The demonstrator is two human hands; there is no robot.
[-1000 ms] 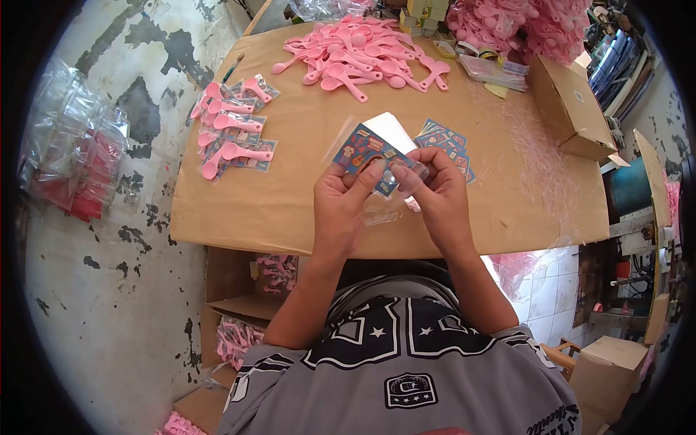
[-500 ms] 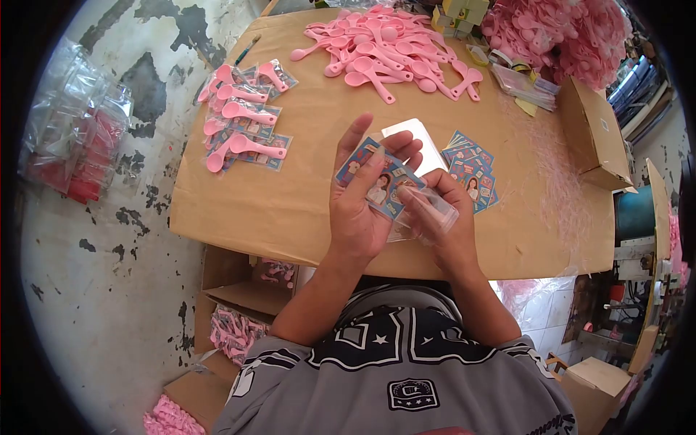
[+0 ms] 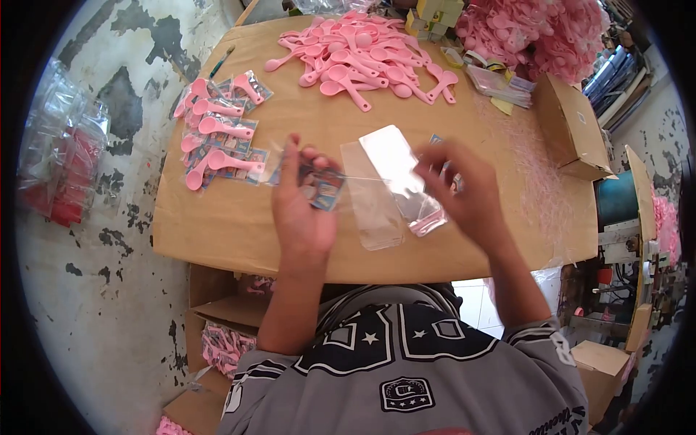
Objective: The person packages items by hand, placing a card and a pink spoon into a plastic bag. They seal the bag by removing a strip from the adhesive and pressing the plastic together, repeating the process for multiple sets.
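Note:
My left hand (image 3: pixel 308 210) is raised over the near part of the table, closed on a blue printed card (image 3: pixel 328 192) in clear plastic. Its fingers partly cover the card. My right hand (image 3: pixel 467 192) is blurred, with its fingers curled in a pinch. A thin pale strip (image 3: pixel 370 178) stretches from the card towards these fingertips. Below and between the hands lie a clear plastic bag (image 3: pixel 370 210) and a shiny white stack (image 3: pixel 390 148) of what look like plastic sleeves. Blue cards (image 3: pixel 435 138) are mostly hidden behind my right hand.
Pink measuring spoons (image 3: pixel 355 54) are heaped at the back. Packed spoons with cards (image 3: pixel 225 129) lie at the left. A cardboard box (image 3: pixel 573 127) and large bags of pink spoons (image 3: pixel 536 32) stand at the right. Plastic scraps (image 3: pixel 536 174) cover the right side.
My hands have moved apart, the left one leftwards with the card, the right one to the right. The clear bag and white stack are now uncovered. The head view has shifted slightly.

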